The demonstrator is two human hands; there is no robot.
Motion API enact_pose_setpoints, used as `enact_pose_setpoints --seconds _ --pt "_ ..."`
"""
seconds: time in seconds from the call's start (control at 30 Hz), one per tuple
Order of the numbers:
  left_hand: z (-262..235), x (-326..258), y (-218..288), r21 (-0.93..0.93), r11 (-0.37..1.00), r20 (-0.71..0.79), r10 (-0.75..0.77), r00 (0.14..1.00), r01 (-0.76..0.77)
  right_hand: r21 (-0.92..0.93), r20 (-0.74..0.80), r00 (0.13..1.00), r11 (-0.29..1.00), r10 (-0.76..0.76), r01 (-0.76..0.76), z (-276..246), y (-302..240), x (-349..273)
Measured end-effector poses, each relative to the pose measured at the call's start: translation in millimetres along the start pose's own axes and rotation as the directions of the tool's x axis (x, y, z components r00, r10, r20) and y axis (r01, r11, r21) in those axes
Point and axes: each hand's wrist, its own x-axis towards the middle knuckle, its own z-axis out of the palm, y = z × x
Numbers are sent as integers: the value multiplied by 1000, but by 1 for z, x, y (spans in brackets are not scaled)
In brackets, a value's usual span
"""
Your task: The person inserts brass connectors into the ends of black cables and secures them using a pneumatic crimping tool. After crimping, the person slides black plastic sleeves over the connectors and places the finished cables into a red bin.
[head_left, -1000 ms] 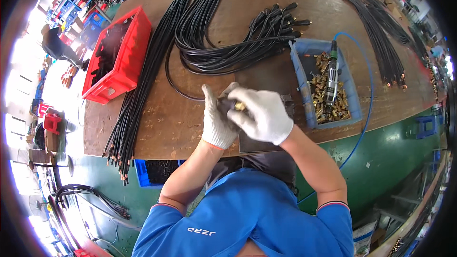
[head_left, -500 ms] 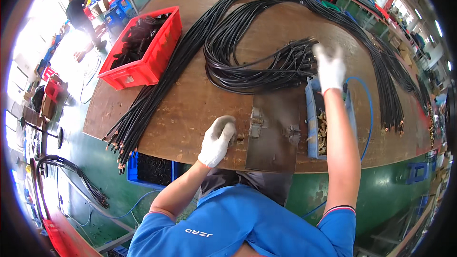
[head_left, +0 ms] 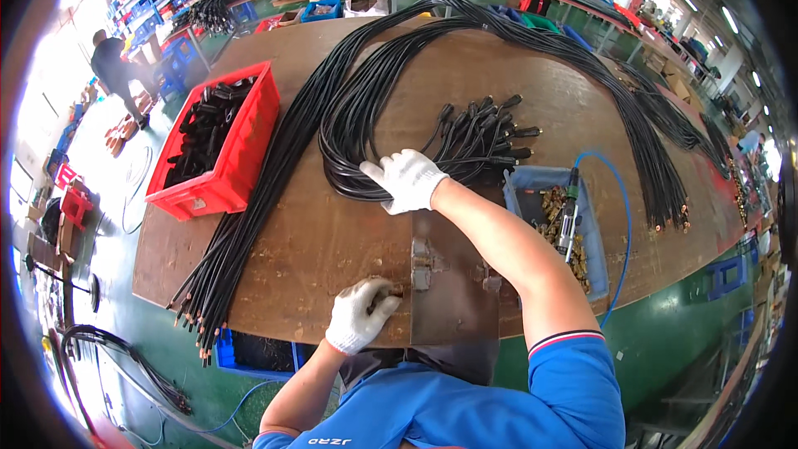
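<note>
My right hand (head_left: pixel 407 179), in a white glove, reaches forward onto a looped bundle of black cables (head_left: pixel 349 133) on the brown table (head_left: pixel 316 241); its fingers curl over the strands at the loop's near edge. The cables' plug ends (head_left: pixel 490 137) fan out just right of that hand. My left hand (head_left: pixel 362 312), also gloved, rests curled at the table's near edge, against a grey metal plate (head_left: pixel 453 299) with a small fixture (head_left: pixel 422 256). What the left hand holds is hidden.
A red crate (head_left: pixel 224 137) of black parts stands at the left. Long black cable bundles (head_left: pixel 249 224) run diagonally beside it and along the right side (head_left: pixel 657 158). A blue tray (head_left: pixel 532 187) holds brass fittings and an air tool with a blue hose. A person (head_left: pixel 112 66) stands far left.
My right hand has drawn back left from the plug ends near the blue tray onto the loop of cables. My left hand stays at the plate's edge.
</note>
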Motion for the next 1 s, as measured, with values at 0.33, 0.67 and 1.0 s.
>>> enact_pose_setpoints --seconds 0.33,0.67,1.0 --pt "-7 4 -2 -52 996 82 -64 995 69 -3 148 978 989 148 -149 -15 153 -32" --pt "-6 -4 -12 -115 989 13 97 995 -95 -485 204 589 603 782 -633 28 285 -181" --pt "-208 2 -88 667 559 -484 -179 857 493 -27 -157 807 814 570 -580 -34 204 -203"
